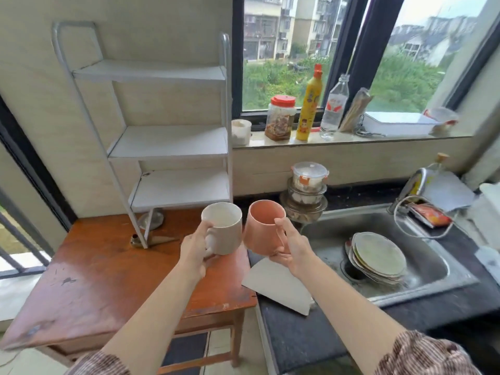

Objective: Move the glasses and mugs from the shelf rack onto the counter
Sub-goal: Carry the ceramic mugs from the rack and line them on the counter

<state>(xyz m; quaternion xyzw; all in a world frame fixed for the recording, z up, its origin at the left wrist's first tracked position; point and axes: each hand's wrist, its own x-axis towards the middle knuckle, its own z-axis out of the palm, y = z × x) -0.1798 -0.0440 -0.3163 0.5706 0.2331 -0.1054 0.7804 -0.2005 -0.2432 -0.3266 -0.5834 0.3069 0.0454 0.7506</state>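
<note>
My left hand [195, 246] grips the handle of a white mug [224, 228], held upright in the air over the right end of the wooden table. Right beside it, my right hand [292, 249] holds a pink mug [263, 226] by its handle, tilted a little to the left. The two mugs almost touch. Behind them stands the white shelf rack [173, 143] on the table, and its three shelves show nothing on them. The dark counter [300, 336] lies below my right forearm.
A wooden table [108, 272] carries the rack. A steel sink [405, 285] on the right holds stacked plates [378, 257]. A white board [276, 285] lies on the counter. Stacked food containers [308, 190] stand behind the mugs. Bottles and a jar line the window sill [405, 139].
</note>
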